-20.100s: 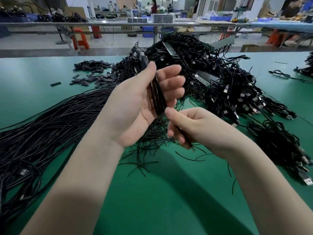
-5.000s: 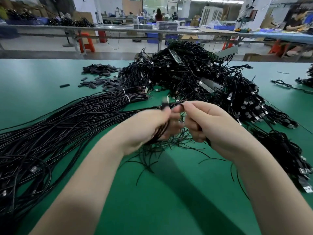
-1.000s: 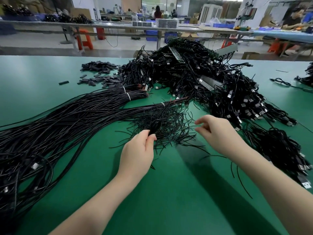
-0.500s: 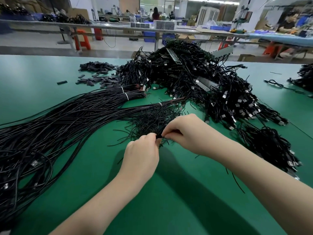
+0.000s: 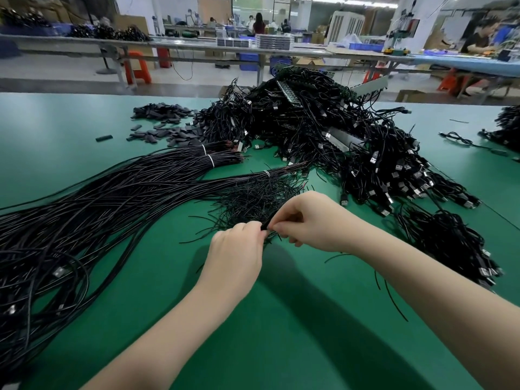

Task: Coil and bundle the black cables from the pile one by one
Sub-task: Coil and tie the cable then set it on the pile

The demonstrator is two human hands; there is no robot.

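Between both sets of fingertips, above the green table, left hand and right hand pinch a thin black twist tie.

A green tabletop carries everything. Long straight black cables, banded with white ties near their ends, fan from the left edge toward the middle. A tall tangled pile of USB cables sits against the far edge and spills along the right side. Near the far left lies a scatter of small flat dark pieces, possibly sleeves. Thin black wire ties heap at the centre. More cables lie at the far right corner.
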